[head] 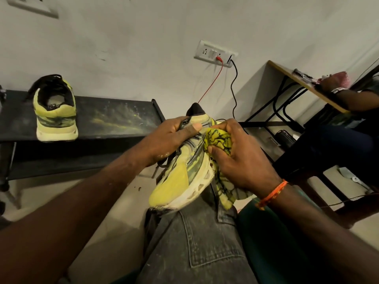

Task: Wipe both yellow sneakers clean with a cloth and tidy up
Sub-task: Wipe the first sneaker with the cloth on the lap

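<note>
Left hand [170,138] fingers around mesh sneaker [180,173], right hand [240,156] fingers bunching crumpled cloth [218,141] (yellow, black-veined).

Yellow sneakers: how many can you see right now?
2. One sneaker stands on the black bench at left; the other sneaker is held over the lap by the left hand.

One head-worn wide-angle view looks steeply down and forward, close over the left hand [174,138] and right hand [240,154] at centre frame; beyond them it faces the wall [143,37], its edges bowed.
</note>
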